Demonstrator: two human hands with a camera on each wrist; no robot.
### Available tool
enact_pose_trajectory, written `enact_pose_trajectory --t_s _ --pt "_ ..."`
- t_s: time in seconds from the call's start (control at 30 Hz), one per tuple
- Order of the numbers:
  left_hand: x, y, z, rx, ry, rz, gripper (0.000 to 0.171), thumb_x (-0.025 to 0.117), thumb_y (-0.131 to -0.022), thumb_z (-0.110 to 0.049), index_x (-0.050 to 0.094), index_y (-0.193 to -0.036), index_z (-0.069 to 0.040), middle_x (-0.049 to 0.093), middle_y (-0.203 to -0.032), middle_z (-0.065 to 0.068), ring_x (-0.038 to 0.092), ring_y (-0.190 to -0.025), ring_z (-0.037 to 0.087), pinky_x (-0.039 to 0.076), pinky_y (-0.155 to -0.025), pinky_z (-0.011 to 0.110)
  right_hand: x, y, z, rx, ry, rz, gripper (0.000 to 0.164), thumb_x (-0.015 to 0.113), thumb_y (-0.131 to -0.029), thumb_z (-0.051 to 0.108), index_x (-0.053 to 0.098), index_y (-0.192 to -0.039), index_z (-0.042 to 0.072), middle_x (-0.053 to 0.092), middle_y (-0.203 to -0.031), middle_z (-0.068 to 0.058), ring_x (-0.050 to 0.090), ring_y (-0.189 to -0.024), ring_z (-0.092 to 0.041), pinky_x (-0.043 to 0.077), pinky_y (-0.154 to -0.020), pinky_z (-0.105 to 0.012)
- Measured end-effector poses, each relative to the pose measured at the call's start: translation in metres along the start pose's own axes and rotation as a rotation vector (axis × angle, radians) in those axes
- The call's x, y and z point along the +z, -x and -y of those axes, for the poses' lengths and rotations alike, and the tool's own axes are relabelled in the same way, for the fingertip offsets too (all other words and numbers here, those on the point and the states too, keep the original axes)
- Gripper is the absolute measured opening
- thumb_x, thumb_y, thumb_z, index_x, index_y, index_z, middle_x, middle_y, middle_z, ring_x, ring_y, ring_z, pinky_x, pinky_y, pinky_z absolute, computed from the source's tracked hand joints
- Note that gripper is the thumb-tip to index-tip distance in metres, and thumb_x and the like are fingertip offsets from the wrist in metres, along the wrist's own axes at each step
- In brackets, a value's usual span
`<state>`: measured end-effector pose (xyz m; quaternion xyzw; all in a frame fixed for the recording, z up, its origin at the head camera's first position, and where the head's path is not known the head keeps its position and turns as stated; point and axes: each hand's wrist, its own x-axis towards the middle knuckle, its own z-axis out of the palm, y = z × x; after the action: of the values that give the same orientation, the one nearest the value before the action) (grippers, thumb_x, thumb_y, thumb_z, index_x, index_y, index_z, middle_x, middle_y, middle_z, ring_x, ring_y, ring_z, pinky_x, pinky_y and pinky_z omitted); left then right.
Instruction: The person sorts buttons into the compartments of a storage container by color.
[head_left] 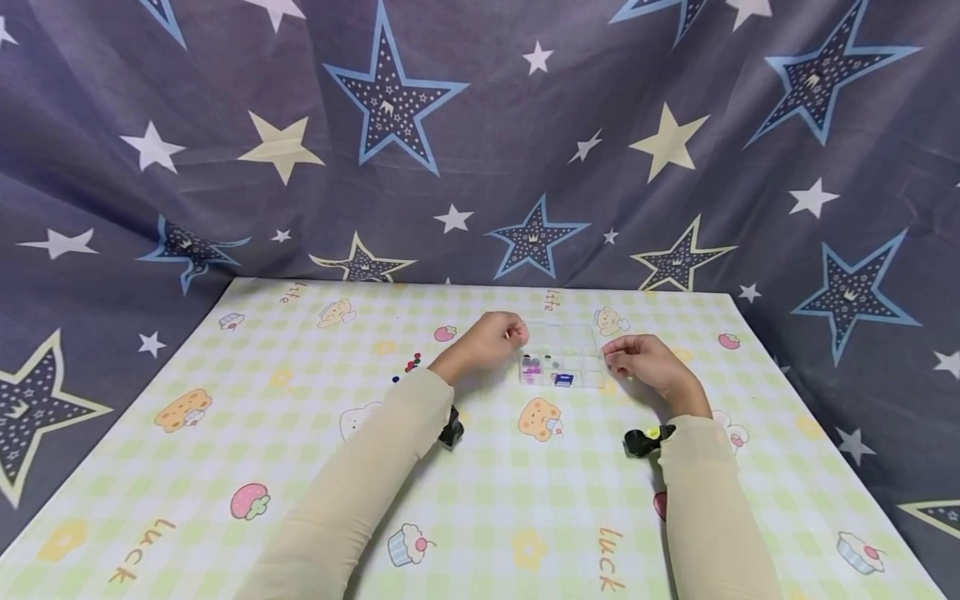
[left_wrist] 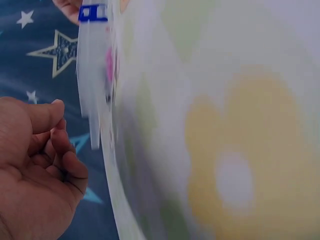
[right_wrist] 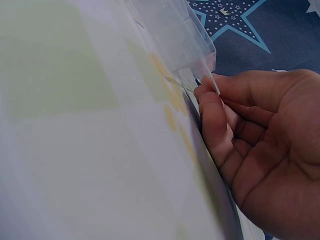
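Clear plastic box [head_left: 591, 365] w/ compartments is on the patterned surface [head_left: 465, 542], betw. the two hands. Its see-through walls are hard to make out vs. the pale checks; can't tell if the far part is a lid or more compartments.

R hand [head_left: 648, 362] is at the box's right side, thumb & fingers pinching a thin clear edge of it; the right wrist cam shows this close up, but cuts off most of the box at the top.

L hand [head_left: 491, 337] is just beside the box's far left corner. Fingers are curled in, thumb near the index, gap narrow. In the left wrist cam they look apart from the box; can't tell if a tiny pc. sits betw. the tips.

Inside the box, near left: pink pcs. [head_left: 531, 370], too small to ID. A few dark bits [head_left: 527, 357] lie behind them. A blue label [head_left: 563, 380] shows at the near side, print unreadable.

Left of the box, past the L forearm: small loose pcs. [head_left: 412, 365], red, green & blue, shape unclear. Nearer than the box, black wrist gear [head_left: 452, 428] is partly hidden by the L sleeve [head_left: 360, 475]; R sleeve [head_left: 708, 500] runs out of frame too. Starry curtain [head_left: 480, 150] hangs behind the box, cut off up top.
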<state>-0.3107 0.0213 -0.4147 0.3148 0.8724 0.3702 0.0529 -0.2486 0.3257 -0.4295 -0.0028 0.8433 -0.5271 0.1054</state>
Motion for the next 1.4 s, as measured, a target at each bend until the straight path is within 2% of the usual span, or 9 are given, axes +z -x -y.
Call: enact_pose_trajectory --t_s 0.3,0.57,0.73,0.93,1.07,1.23,1.4 --pt "-0.045 0.029 0.028 -0.069 -0.054 -0.015 0.014 0.055 -0.100 -0.006 0.068 -0.096 -0.003 0.066 -0.090 0.006 0.056 -0.080 0.018 0.048 -0.079 0.034 0.000 0.003 0.007 0.007 -0.005 0.013 0.030 0.053 -0.103 0.005 0.058 -0.127 -0.013 0.064 -0.098 -0.013 0.055 -0.080 -0.020 0.045 -0.068 -0.031" --pt "-0.077 0.062 0.049 -0.100 -0.129 0.074 0.020 0.051 -0.104 -0.007 0.069 -0.107 0.001 0.068 -0.097 0.009 0.053 -0.071 0.018 0.047 -0.074 0.036 0.000 -0.001 -0.001 0.007 -0.016 -0.001 0.027 0.055 -0.103 0.007 0.060 -0.124 -0.009 0.063 -0.094 -0.010 0.053 -0.078 -0.019 0.044 -0.067 -0.030" --pt "-0.090 0.077 0.061 -0.108 -0.170 0.122 0.017 0.053 -0.103 -0.006 0.068 -0.103 0.001 0.067 -0.090 0.011 0.051 -0.064 0.016 0.046 -0.071 0.036 0.002 -0.002 -0.001 0.015 -0.020 0.002 0.026 0.055 -0.102 0.006 0.060 -0.123 -0.009 0.063 -0.094 -0.010 0.054 -0.079 -0.020 0.046 -0.069 -0.030" --pt "-0.101 0.090 0.073 -0.120 -0.184 0.149 0.016 0.055 -0.102 -0.003 0.070 -0.100 0.000 0.068 -0.083 0.011 0.053 -0.066 0.016 0.047 -0.072 0.036 0.001 0.000 0.000 0.007 -0.008 0.005 0.028 0.055 -0.104 0.008 0.059 -0.125 -0.010 0.064 -0.097 -0.011 0.055 -0.080 -0.019 0.046 -0.068 -0.030" --pt "-0.103 0.094 0.080 -0.118 -0.193 0.156 0.017 0.056 -0.099 0.001 0.072 -0.095 -0.002 0.069 -0.081 0.007 0.052 -0.066 0.016 0.045 -0.070 0.034 0.000 -0.001 -0.001 0.004 -0.005 0.010 0.029 0.054 -0.104 0.009 0.059 -0.126 -0.010 0.064 -0.097 -0.011 0.054 -0.080 -0.019 0.044 -0.066 -0.031" --pt "-0.102 0.096 0.082 -0.170 -0.175 0.175 0.012 0.063 -0.098 -0.006 0.073 -0.093 -0.003 0.070 -0.079 0.004 0.052 -0.066 0.014 0.044 -0.071 0.033 0.001 -0.002 -0.002 0.012 -0.008 0.002 0.027 0.055 -0.103 0.008 0.061 -0.124 -0.009 0.064 -0.095 -0.010 0.055 -0.079 -0.018 0.046 -0.068 -0.029" --pt "-0.102 0.095 0.081 -0.222 -0.184 0.178 0.017 0.066 -0.099 -0.015 0.073 -0.087 -0.006 0.070 -0.075 0.003 0.050 -0.062 0.014 0.043 -0.071 0.033 0.001 -0.003 -0.003 0.010 -0.002 -0.002 0.026 0.055 -0.103 0.007 0.062 -0.122 -0.008 0.064 -0.093 -0.009 0.054 -0.078 -0.019 0.045 -0.067 -0.029"
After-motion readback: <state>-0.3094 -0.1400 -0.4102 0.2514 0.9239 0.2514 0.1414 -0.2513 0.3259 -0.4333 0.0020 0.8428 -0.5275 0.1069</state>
